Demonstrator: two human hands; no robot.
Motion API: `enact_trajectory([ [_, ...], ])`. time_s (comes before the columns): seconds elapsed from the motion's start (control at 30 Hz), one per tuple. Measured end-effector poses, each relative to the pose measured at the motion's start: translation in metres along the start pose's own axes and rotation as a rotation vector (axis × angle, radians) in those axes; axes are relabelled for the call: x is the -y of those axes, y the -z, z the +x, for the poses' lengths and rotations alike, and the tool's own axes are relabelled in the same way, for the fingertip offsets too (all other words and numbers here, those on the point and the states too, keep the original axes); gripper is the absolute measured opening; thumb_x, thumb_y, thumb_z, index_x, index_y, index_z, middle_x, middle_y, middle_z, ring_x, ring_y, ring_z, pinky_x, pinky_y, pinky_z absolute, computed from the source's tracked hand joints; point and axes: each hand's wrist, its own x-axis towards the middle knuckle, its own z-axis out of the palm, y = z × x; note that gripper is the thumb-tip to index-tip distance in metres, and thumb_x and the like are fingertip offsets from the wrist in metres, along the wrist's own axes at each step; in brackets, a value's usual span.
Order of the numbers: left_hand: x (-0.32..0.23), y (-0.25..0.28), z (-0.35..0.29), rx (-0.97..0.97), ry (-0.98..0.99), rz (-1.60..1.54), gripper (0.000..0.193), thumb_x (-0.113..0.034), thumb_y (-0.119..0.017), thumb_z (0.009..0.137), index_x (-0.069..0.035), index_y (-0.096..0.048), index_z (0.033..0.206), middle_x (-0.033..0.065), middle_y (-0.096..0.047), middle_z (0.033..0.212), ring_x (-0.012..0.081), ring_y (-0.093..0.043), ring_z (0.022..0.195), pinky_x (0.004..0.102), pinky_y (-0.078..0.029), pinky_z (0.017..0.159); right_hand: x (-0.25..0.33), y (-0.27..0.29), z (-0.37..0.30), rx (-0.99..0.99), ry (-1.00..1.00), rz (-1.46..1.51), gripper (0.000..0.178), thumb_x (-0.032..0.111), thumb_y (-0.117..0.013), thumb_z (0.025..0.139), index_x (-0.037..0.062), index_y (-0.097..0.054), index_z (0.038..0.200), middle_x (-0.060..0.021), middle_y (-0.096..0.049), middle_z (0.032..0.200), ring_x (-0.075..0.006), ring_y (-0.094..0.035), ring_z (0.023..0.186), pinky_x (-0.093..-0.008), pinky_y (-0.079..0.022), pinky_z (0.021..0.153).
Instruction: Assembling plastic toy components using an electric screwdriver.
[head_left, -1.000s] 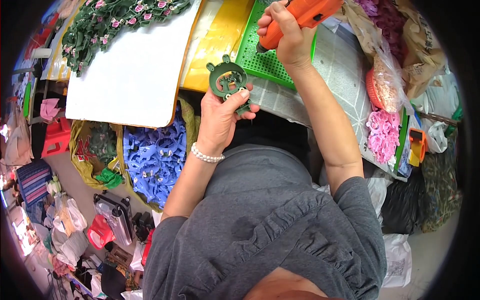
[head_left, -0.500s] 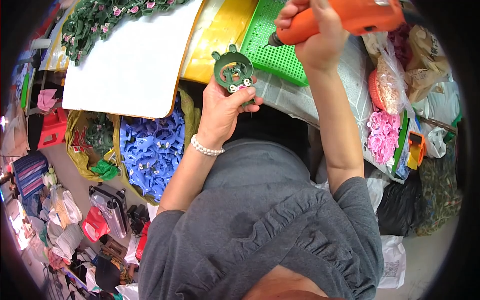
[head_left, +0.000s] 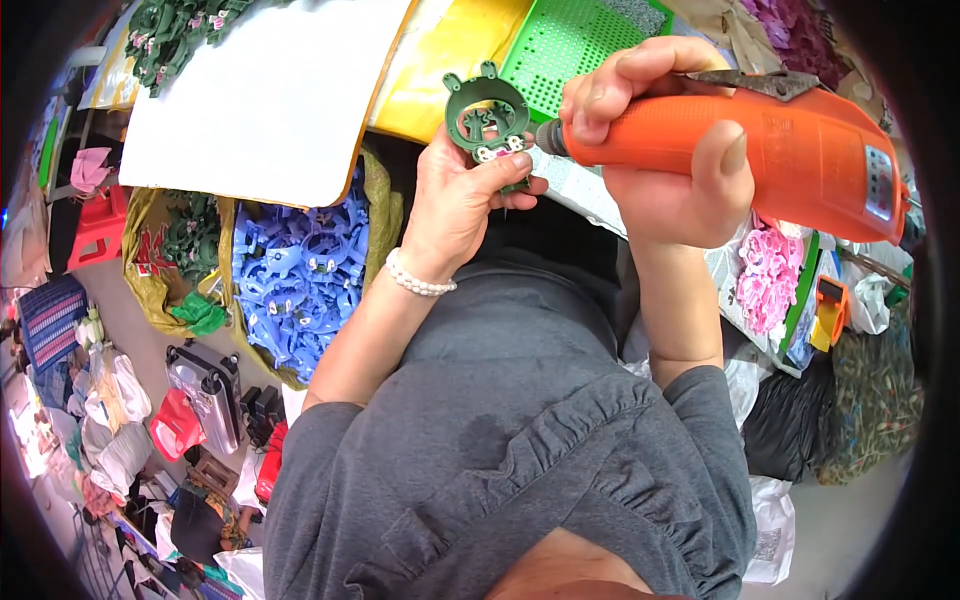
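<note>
A dark green plastic ring-shaped piece (head_left: pixel 485 92) with two small ears is pinched in my left hand (head_left: pixel 440 215), thumb in front and fingers behind. White and pink details show at its lower edge, by my thumb. My right hand (head_left: pixel 675 195) is wrapped round an orange electric screwdriver (head_left: pixel 800 150), which lies nearly level and points left. Its dark nose comes right up to the right side of the green piece. Whether the bit touches a screw is too small to tell.
A green perforated basket (head_left: pixel 545 65) with small metal bits stands behind my hands. Left lies a white board (head_left: pixel 260 110) with green pieces (head_left: pixel 165 60) heaped on it. Below it are sacks of blue pieces (head_left: pixel 300 285) and green ones. Pink pieces (head_left: pixel 768 280) lie at the right.
My right hand has brought the screwdriver down and nearer, from above the basket to beside the green piece. My left hand, still holding the piece, has shifted slightly right and up in view.
</note>
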Motion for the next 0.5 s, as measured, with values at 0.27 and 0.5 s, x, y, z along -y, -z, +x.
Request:
enact_trajectory([
  [0.27,-0.002,-0.005,-0.004,-0.011,-0.021,0.042,0.033,-0.002,-0.065,0.081,-0.004,-0.048,0.109,0.0071,-0.062,0.091,0.0184,-0.066,0.068,0.0251,-0.056,0.054,-0.003,0.000,-0.003,-0.031,-0.005,-0.016,0.058,0.053,-0.053,0.084,-0.0007,-0.050,0.106,-0.0114,-0.055,0.085,-0.0201,-0.054,0.072,-0.0403,-0.043,0.071],
  [0.5,-0.004,-0.015,-0.007,-0.021,-0.056,0.061,0.031,-0.002,-0.064,0.081,-0.003,-0.048,0.107,0.0082,-0.063,0.090,0.0177,-0.066,0.067,0.0246,-0.055,0.053,0.002,-0.004,-0.003,-0.025,-0.002,-0.038,0.056,0.051,-0.055,0.084,-0.0009,-0.050,0.104,-0.0116,-0.055,0.084,-0.0200,-0.053,0.071,-0.0398,-0.043,0.070],
])
